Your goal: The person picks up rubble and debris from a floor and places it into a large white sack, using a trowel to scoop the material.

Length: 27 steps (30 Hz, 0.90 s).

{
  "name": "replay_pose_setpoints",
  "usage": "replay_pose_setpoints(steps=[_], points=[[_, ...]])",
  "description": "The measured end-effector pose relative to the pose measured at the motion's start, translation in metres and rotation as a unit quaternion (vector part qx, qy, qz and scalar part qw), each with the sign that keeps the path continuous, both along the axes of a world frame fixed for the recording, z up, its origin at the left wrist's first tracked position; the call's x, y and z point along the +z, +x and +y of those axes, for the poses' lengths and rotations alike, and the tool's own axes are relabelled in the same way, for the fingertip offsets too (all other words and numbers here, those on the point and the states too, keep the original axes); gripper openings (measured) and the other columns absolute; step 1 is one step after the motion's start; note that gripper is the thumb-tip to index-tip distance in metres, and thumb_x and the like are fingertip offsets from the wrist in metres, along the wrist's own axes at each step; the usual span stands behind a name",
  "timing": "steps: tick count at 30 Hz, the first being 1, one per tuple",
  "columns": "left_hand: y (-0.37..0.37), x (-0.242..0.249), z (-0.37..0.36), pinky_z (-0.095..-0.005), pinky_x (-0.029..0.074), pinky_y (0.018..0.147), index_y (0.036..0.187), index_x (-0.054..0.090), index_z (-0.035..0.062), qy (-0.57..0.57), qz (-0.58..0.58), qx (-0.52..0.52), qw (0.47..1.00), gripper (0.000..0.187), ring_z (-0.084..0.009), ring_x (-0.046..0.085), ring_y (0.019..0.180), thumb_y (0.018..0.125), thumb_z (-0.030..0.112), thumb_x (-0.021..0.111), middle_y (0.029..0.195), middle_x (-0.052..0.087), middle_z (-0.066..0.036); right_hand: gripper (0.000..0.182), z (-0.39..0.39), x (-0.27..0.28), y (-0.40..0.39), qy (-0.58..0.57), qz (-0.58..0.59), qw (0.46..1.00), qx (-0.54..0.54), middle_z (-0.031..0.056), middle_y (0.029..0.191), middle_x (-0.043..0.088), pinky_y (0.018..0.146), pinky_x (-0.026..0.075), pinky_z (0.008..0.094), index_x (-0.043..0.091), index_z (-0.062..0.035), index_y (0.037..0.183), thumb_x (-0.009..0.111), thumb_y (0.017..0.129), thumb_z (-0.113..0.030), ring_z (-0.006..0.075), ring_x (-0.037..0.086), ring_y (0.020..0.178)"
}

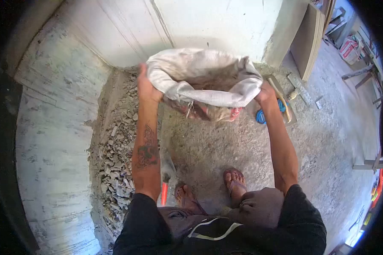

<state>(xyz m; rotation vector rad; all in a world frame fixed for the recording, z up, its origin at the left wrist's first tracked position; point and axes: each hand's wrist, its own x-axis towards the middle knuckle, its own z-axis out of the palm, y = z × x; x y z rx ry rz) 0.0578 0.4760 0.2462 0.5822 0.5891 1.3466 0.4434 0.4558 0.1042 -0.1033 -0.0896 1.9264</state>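
A white woven sack (212,98) hangs before me with its rim folded outward and its mouth facing up. Red print shows low on its side, and its dusty inside is partly in shadow. My left hand (148,86) grips the rim at the left. On the opposite side my right hand (264,94) is closed on the rim. Both hands are slightly blurred, and the sack hides some of the fingers. Below and left of the sack lies a heap of broken rubble (117,170) along the wall.
Near my left foot lies a tool with an orange-red handle (164,194). Blue coiled material (261,116) and a wooden-handled tool (285,102) lie right of the sack. Boards (307,42) lean at the back right. Another printed sack (351,49) stands farther off.
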Motion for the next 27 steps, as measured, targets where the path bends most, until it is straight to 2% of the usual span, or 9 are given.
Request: replay_pose_setpoints(steps=[4, 7, 13, 16, 17, 19, 22, 24, 27], points=[[-0.030, -0.014, 0.034, -0.0539, 0.036, 0.105, 0.130, 0.042, -0.0066, 0.012, -0.077, 0.084, 0.993, 0.065, -0.0390, 0.047, 0.122, 0.100, 0.049, 0.028, 0.132, 0.048, -0.024, 0.033, -0.024, -0.004, 0.023, 0.077, -0.225, 0.964, -0.123, 0.0181, 0.124, 0.058, 0.101, 0.044, 0.0430, 0.054, 0.0017, 0.123, 0.040, 0.097, -0.015, 0.0292, 0.057, 0.112], [-0.043, -0.028, 0.037, -0.0546, 0.030, 0.108, 0.132, 0.040, -0.0077, -0.045, -0.140, 0.082, 0.986, 0.072, -0.0399, 0.040, 0.128, 0.098, 0.055, 0.028, 0.137, 0.043, -0.025, 0.038, -0.066, 0.044, 0.021, 0.029, -0.043, 0.999, -0.005, 0.0182, 0.126, 0.057, 0.102, 0.042, 0.0451, 0.052, -0.0029, 0.127, 0.045, 0.097, -0.025, 0.0317, 0.053, 0.117], [-0.049, -0.092, 0.003, -0.0487, 0.036, 0.106, 0.133, 0.041, -0.0079, -0.125, 0.038, 0.013, 0.991, 0.088, -0.0383, 0.048, 0.121, 0.092, 0.068, 0.024, 0.133, 0.049, -0.023, 0.048, -0.114, 0.057, 0.000, -0.165, -0.307, 0.931, -0.106, 0.0188, 0.118, 0.059, 0.090, 0.048, 0.0514, 0.053, -0.0070, 0.125, 0.054, 0.092, -0.043, 0.0327, 0.058, 0.108], [-0.067, -0.087, 0.005, -0.0470, 0.041, 0.102, 0.128, 0.046, -0.0073, -0.103, -0.015, -0.038, 0.994, 0.084, -0.0364, 0.053, 0.116, 0.093, 0.066, 0.025, 0.128, 0.053, -0.023, 0.074, -0.100, 0.082, -0.021, -0.129, -0.766, 0.622, -0.093, 0.0179, 0.122, 0.056, 0.084, 0.049, 0.0519, 0.046, -0.0071, 0.132, 0.073, 0.076, -0.048, 0.0327, 0.057, 0.109], [-0.073, -0.081, -0.002, -0.0473, 0.042, 0.101, 0.126, 0.048, -0.0069, -0.110, 0.020, -0.036, 0.993, 0.082, -0.0356, 0.054, 0.115, 0.094, 0.065, 0.025, 0.126, 0.054, -0.023, 0.074, -0.091, 0.085, -0.040, -0.119, -0.765, 0.628, -0.077, 0.0179, 0.122, 0.056, 0.084, 0.049, 0.0519, 0.046, -0.0071, 0.132, 0.073, 0.076, -0.048, 0.0327, 0.057, 0.109], [-0.072, -0.077, 0.000, -0.0464, 0.045, 0.098, 0.123, 0.052, -0.0056, -0.094, 0.019, -0.047, 0.994, 0.078, -0.0331, 0.057, 0.111, 0.095, 0.062, 0.025, 0.120, 0.058, -0.022, 0.074, -0.077, 0.093, -0.085, 0.261, -0.892, 0.246, -0.276, 0.0217, 0.120, 0.056, 0.077, 0.051, 0.0487, 0.046, -0.0071, 0.132, 0.075, 0.074, -0.042, 0.0331, 0.057, 0.109], [-0.050, -0.069, 0.007, -0.0447, 0.046, 0.097, 0.121, 0.053, -0.0056, -0.046, 0.015, -0.057, 0.997, 0.077, -0.0304, 0.060, 0.107, 0.095, 0.062, 0.026, 0.116, 0.061, -0.020, 0.060, -0.065, 0.086, -0.152, 0.351, -0.890, 0.149, -0.252, 0.0241, 0.117, 0.056, 0.073, 0.051, 0.0462, 0.043, -0.0079, 0.133, 0.068, 0.083, -0.030, 0.0373, 0.060, 0.102], [-0.040, -0.060, 0.001, -0.0421, 0.049, 0.093, 0.120, 0.053, -0.0070, -0.046, 0.051, -0.040, 0.997, 0.080, -0.0279, 0.061, 0.105, 0.093, 0.065, 0.028, 0.114, 0.061, -0.019, 0.053, -0.019, 0.049, -0.158, 0.325, -0.928, 0.148, -0.106, 0.0230, 0.116, 0.058, 0.072, 0.051, 0.0462, 0.040, -0.0100, 0.135, 0.061, 0.088, -0.022, 0.0397, 0.062, 0.095], [-0.045, -0.053, -0.013, -0.0398, 0.050, 0.091, 0.120, 0.053, -0.0080, -0.083, 0.041, -0.052, 0.994, 0.084, -0.0276, 0.061, 0.104, 0.092, 0.068, 0.029, 0.114, 0.061, -0.020, 0.044, 0.016, 0.113, -0.121, 0.250, -0.862, 0.441, 0.025, 0.0200, 0.097, 0.066, 0.074, 0.051, 0.0405, 0.055, 0.0025, 0.118, 0.062, 0.089, -0.029, 0.0324, 0.065, 0.083]])
